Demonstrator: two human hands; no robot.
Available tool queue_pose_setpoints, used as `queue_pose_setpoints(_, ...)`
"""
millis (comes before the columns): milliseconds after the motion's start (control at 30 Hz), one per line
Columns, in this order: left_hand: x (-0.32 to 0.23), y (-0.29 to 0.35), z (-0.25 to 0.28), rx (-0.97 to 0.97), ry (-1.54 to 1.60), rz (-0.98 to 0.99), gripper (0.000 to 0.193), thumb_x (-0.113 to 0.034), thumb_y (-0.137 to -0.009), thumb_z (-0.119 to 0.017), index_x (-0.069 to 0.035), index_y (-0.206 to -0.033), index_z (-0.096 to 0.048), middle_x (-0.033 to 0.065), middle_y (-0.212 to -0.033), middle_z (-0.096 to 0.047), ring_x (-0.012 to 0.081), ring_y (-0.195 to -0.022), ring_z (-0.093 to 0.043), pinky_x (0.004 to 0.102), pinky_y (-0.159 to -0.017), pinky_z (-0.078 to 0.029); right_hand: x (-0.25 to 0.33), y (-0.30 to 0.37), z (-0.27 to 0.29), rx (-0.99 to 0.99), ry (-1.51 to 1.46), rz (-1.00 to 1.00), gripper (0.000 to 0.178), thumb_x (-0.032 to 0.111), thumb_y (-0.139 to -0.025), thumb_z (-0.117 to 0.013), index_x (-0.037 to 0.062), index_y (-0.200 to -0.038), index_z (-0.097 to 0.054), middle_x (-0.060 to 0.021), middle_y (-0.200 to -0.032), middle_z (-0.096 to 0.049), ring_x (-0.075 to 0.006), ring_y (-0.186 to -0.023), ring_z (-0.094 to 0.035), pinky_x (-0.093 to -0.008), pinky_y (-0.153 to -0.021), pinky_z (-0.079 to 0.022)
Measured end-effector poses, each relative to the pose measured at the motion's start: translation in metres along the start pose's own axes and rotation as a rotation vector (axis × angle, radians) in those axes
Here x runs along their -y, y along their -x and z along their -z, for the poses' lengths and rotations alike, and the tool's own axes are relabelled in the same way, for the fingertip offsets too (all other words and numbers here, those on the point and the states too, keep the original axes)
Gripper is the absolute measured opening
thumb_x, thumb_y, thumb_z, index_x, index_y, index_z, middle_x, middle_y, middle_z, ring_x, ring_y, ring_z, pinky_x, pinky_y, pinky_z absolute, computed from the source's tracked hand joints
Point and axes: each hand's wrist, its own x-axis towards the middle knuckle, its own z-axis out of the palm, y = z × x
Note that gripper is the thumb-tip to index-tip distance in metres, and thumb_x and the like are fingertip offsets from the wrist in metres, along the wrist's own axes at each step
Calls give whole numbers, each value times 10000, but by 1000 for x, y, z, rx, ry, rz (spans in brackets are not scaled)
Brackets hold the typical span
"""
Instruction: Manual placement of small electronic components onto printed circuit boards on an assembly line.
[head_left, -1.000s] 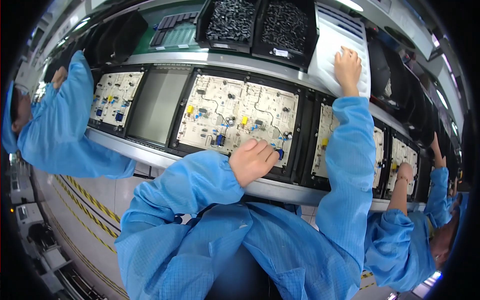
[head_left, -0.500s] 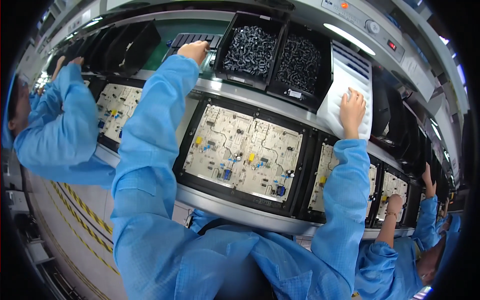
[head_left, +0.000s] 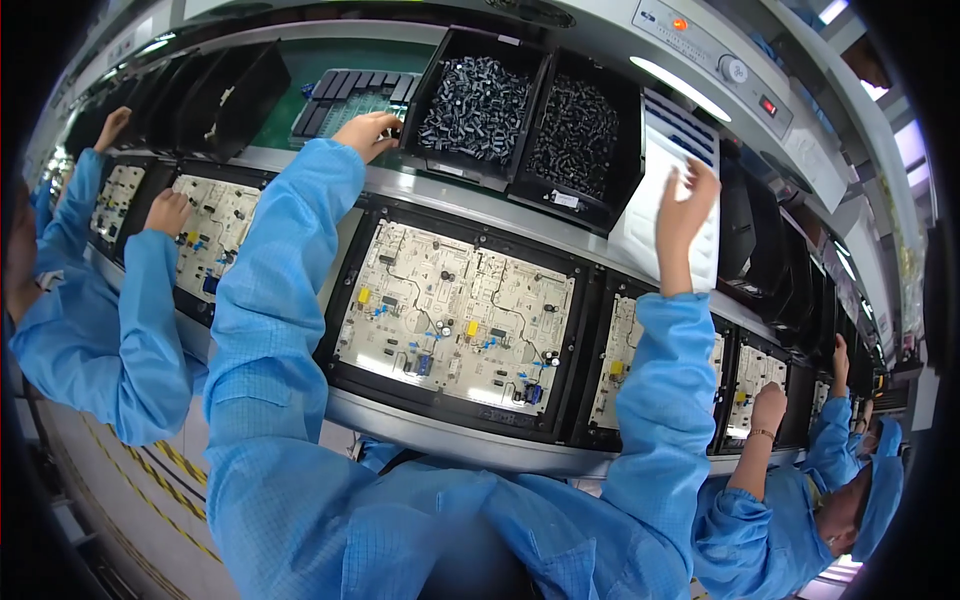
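My left hand (head_left: 368,135) is beside the left black bin, near the front edge of a clear tray (head_left: 345,118) with a row of black rectangular parts. Its fingers are pinched, and a small dark thing shows at the tips, too little of it to name. My right hand (head_left: 688,200) is raised over a white moulded tray (head_left: 640,215), thumb and fingers curled together. Something pale shows between them, but I cannot make it out. Between my arms lies a pale circuit board (head_left: 455,310) with yellow, blue and black components, set in a black frame (head_left: 440,395).
Two black bins of small dark components, a left one (head_left: 475,110) and a right one (head_left: 575,135), stand behind the board. More framed boards (head_left: 215,225) line the rail. Co-workers sit at both sides, a hand (head_left: 168,212) at left and another (head_left: 768,408) at right.
My left hand has come back from the black parts in the clear tray. My right hand has lifted off the white tray, its fingers now curled. The whole view has shifted slightly.
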Motion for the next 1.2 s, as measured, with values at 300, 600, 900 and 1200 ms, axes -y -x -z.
queue_pose_setpoints(300,3,-1,-19,-93,-327,-203,244,-69,-777,-549,-21,-1013,-512,140,-983,-543,299,-964,-525,349,-816,-446,45,10,-87,802,156,90,136,58,-704,-607,4,-828,-603,-160,-782,-624,-308,-757,-611,-364,-701,-486)
queue_pose_setpoints(600,-3,-3,-18,-179,-29,-55,202,-74,-741,-639,-60,-940,-604,113,-923,-566,293,-882,-564,356,-758,-467,29,-2,-98,1006,213,33,131,77,-644,-641,26,-762,-659,-157,-790,-638,-298,-785,-618,-351,-717,-490)
queue_pose_setpoints(900,-48,9,15,-441,180,83,204,-105,-748,-667,-88,-951,-655,60,-857,-610,158,-722,-606,257,-672,-489,40,8,-67,658,30,36,174,110,-715,-621,-41,-794,-584,-208,-790,-606,-369,-795,-584,-424,-708,-471)
queue_pose_setpoints(1200,-165,76,-7,85,351,-170,230,-146,-737,-681,-78,-954,-645,74,-783,-637,182,-715,-605,271,-678,-485,59,51,93,645,-167,-79,119,30,-748,-615,-1,-858,-583,-77,-680,-574,-123,-620,-532,-237,-604,-438)
